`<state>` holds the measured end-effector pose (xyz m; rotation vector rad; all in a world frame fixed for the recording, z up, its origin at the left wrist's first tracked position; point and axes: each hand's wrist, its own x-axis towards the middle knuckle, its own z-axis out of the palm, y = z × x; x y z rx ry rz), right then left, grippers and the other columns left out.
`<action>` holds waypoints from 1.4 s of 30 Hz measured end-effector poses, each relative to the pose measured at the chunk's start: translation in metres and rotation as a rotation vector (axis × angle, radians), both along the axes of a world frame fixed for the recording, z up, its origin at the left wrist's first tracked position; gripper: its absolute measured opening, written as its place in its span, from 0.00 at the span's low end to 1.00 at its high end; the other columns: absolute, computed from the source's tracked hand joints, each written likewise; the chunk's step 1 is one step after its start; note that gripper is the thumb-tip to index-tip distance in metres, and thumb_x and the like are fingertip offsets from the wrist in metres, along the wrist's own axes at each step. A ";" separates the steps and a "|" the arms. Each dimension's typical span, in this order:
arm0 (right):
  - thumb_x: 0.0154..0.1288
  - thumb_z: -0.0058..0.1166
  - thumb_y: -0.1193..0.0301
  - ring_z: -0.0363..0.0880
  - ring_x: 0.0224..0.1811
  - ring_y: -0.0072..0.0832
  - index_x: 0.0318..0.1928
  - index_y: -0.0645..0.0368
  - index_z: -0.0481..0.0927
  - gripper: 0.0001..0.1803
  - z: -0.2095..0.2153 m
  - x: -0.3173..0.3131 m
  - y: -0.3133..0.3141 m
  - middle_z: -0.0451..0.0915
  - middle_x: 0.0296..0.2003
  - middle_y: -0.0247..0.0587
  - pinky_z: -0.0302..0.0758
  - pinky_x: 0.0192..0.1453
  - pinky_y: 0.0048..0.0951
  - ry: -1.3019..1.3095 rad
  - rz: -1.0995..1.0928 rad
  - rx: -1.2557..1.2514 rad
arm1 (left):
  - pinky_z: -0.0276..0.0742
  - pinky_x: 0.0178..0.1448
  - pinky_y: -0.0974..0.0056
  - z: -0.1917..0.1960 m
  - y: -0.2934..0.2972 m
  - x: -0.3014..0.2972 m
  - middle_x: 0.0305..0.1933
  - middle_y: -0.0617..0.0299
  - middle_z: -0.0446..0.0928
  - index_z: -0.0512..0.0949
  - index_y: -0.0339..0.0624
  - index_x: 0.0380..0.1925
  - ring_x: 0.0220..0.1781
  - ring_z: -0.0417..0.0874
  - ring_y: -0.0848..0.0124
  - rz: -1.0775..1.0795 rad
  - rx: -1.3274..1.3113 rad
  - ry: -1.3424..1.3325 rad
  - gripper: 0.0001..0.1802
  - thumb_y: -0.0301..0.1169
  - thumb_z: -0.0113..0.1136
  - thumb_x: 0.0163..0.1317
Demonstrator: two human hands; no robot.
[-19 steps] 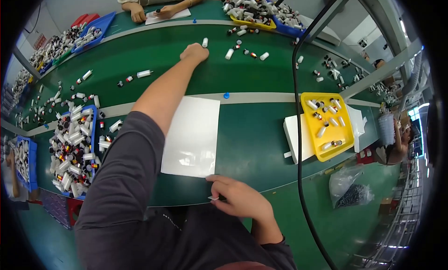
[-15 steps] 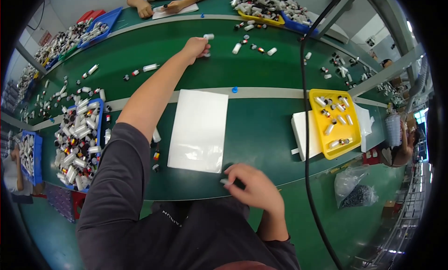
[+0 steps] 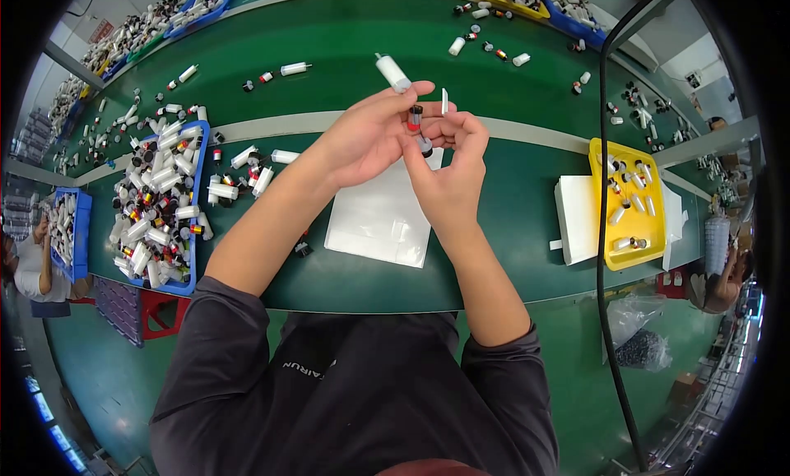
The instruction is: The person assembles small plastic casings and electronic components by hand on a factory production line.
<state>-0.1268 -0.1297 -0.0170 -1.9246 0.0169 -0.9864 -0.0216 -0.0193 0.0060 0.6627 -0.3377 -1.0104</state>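
Both my hands meet above a white sheet (image 3: 378,217) in a glossy clear sleeve. My left hand (image 3: 362,143) is closed on a white syringe-like barrel (image 3: 392,71), its narrow tip pointing up and away. A small red and black piece (image 3: 415,118) shows between the two hands; which one grips it I cannot tell. My right hand (image 3: 451,167) has curled fingers, with a thin white strip (image 3: 445,102) at their tips. A black and clear cap-like part (image 3: 425,145) sits by its thumb.
At left, a blue tray (image 3: 200,167) is heaped with barrels and small parts; loose ones lie beside it. A yellow tray (image 3: 602,221) with a few parts rests at right on white sheets. More parts lie scattered on the green belt (image 3: 346,32). A black cable (image 3: 602,311) hangs at right.
My left hand has come back from the belt with a white barrel. My right hand has risen from the table's near edge to meet it. The view has shifted too.
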 end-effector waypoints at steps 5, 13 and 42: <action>0.63 0.63 0.78 0.79 0.40 0.25 0.54 0.64 0.66 0.23 -0.019 0.002 -0.004 0.83 0.37 0.40 0.75 0.54 0.30 -0.029 0.048 0.192 | 0.74 0.68 0.57 -0.003 0.014 -0.010 0.58 0.51 0.77 0.68 0.37 0.65 0.61 0.79 0.63 0.059 0.032 -0.123 0.22 0.32 0.50 0.75; 0.64 0.61 0.80 0.77 0.43 0.22 0.54 0.63 0.67 0.21 -0.033 0.001 -0.019 0.82 0.39 0.38 0.73 0.53 0.26 -0.049 0.109 0.271 | 0.77 0.64 0.65 -0.005 0.015 0.001 0.52 0.56 0.79 0.72 0.34 0.61 0.57 0.82 0.70 0.171 0.366 -0.634 0.26 0.23 0.66 0.64; 0.67 0.59 0.79 0.79 0.33 0.23 0.40 0.65 0.79 0.04 -0.005 -0.005 -0.035 0.82 0.33 0.38 0.76 0.42 0.26 0.168 0.477 0.908 | 0.78 0.52 0.69 -0.008 0.019 0.001 0.41 0.61 0.84 0.83 0.36 0.51 0.44 0.83 0.74 0.173 0.377 -0.898 0.16 0.27 0.66 0.64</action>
